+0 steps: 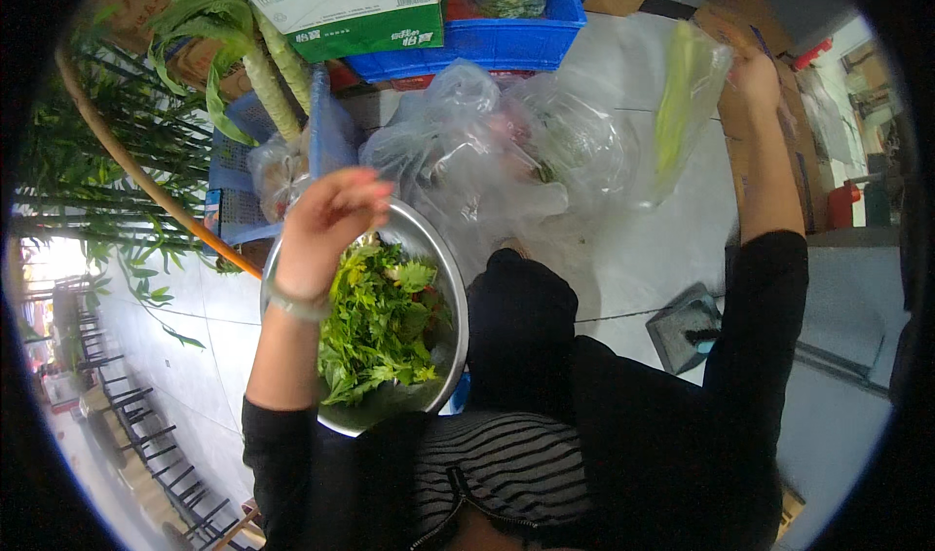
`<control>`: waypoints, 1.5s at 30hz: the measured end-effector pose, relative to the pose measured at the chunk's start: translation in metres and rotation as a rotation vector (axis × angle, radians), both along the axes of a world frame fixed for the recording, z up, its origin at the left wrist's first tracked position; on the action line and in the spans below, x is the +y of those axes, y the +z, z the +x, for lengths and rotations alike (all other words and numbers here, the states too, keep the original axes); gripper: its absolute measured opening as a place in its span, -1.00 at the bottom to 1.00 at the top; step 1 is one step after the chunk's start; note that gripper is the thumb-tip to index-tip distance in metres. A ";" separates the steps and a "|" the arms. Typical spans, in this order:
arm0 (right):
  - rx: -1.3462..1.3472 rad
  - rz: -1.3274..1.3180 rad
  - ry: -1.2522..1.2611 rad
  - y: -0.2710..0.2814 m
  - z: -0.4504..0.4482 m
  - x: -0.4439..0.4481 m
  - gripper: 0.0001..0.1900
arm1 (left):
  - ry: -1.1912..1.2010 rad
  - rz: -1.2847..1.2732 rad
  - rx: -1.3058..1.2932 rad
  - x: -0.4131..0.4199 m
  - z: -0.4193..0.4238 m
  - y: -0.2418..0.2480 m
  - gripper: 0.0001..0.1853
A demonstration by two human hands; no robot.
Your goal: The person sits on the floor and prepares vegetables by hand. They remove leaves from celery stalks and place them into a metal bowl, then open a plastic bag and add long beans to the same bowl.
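My left hand, blurred and with a bangle at its wrist, is raised over the upper left rim of a steel bowl. Leafy green herbs fill much of the bowl. Nothing shows between the left fingers, though blur hides their exact pose. At the upper right, my right hand grips the top of a clear plastic bag with a long, pale green vegetable inside. Several clear plastic bags lie on the floor between the hands, with reddish and green things showing through.
Ahead are a blue crate and a white and green carton. A blue basket with stem lettuce stands left, beside leafy plants. Cardboard boxes line the right side. A dustpan lies on the tiled floor.
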State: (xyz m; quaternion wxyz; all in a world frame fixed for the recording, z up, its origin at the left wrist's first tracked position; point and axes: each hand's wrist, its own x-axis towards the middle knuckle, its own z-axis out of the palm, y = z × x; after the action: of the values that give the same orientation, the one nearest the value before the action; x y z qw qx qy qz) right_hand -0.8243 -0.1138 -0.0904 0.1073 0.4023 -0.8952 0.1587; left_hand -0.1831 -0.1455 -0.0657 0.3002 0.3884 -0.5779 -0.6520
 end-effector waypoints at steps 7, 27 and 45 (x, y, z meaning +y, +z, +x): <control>-0.011 0.124 0.169 -0.122 0.069 -0.117 -0.69 | 0.276 0.079 -0.285 0.046 0.112 -0.032 -0.46; 0.120 0.280 -0.033 -0.239 0.136 0.039 -0.64 | 0.276 -0.127 -0.671 0.110 0.132 -0.086 -0.56; -1.015 0.157 -0.140 -0.346 0.138 0.004 -0.66 | 0.272 -0.198 -0.810 0.117 0.113 -0.079 -0.49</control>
State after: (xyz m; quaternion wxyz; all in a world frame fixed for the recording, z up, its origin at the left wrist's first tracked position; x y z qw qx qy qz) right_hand -0.6858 -0.1096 -0.4369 -0.3606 0.2207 -0.8686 0.2585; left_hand -0.0699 -0.0280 -0.1444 0.1681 0.6548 -0.6522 -0.3430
